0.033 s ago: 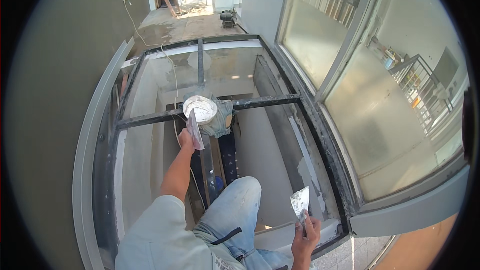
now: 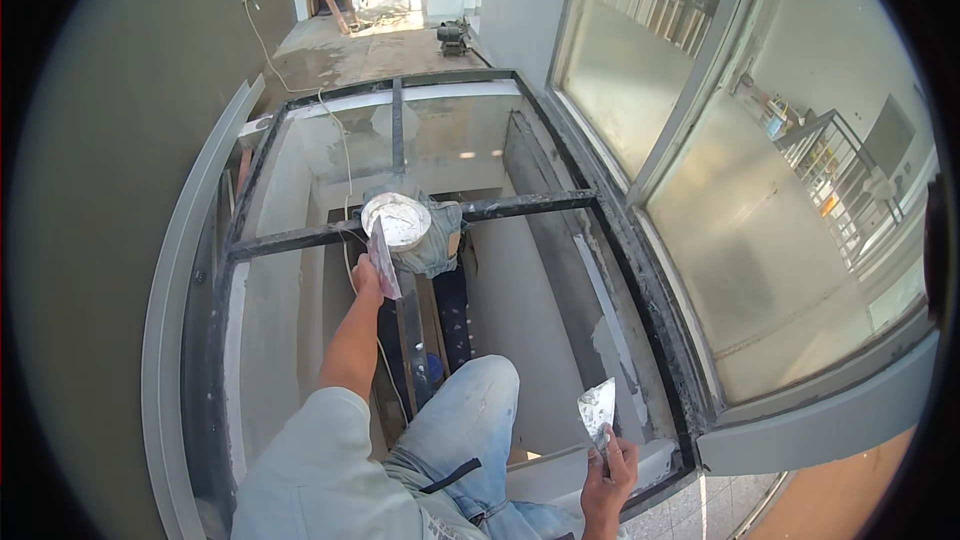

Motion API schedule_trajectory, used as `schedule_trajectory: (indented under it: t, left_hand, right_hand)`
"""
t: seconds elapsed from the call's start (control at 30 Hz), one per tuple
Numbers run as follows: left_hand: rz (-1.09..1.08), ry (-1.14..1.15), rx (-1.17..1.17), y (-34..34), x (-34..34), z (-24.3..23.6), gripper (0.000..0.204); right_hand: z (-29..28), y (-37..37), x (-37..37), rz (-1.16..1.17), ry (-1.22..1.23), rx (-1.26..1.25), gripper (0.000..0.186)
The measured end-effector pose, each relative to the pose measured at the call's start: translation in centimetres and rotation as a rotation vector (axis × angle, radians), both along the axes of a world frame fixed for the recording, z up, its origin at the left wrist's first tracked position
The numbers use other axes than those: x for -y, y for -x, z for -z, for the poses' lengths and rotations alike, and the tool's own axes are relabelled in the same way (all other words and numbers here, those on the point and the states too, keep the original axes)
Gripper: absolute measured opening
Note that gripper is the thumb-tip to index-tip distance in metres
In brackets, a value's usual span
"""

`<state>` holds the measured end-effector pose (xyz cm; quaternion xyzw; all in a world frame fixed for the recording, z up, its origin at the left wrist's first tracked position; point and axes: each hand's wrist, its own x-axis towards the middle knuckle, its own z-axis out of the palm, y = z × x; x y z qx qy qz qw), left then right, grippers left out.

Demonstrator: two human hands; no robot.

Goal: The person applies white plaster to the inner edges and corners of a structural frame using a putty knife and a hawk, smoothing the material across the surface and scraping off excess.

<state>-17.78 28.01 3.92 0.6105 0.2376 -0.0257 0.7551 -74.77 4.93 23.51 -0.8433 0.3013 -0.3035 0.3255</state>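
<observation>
My left hand (image 2: 367, 277) reaches forward, its fingers closed round a flat plastering trowel (image 2: 384, 262). The trowel's blade stands steeply tilted, and its upper end is at the rim of a round tub of white filler (image 2: 396, 221). That tub sits at the black metal crossbar, with faded denim cloth (image 2: 438, 252) bunched beside and below it. At the lower right, my right hand (image 2: 611, 476) grips a putty knife (image 2: 597, 406), blade upward and smeared with white. The putty knife is apart from the frame and the tub.
A black metal frame (image 2: 530, 204) spans a deep shaft below me. Dark blue spotted cloth (image 2: 452, 318) hangs under the crossbar. A white cable (image 2: 346, 145) trails across the frame. Glass panels (image 2: 770, 270) stand at the right, a grey wall (image 2: 110, 190) at the left.
The whole view has shifted very slightly. Both hands and their tools hold nearly the same positions.
</observation>
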Motion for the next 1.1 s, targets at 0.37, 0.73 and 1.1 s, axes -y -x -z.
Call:
schedule_trajectory:
  t: [0.37, 0.73, 1.1]
  left_hand:
    - [0.431, 0.249, -0.286, -4.4, 3.3, -0.3, 0.054]
    - [0.246, -0.272, -0.087, -7.1, 1.9, 2.1, 0.057]
    - [0.417, -0.234, 0.159, 2.1, -1.1, -3.3, 0.040]
  right_hand:
    - [4.2, 3.9, -0.5, 0.075, 0.016, -0.161, 0.033]
    - [5.3, 1.7, -0.7, 0.123, 0.090, -0.147, 0.029]
    - [-2.4, -0.8, 0.0, 0.044, -0.230, 0.124, 0.058]
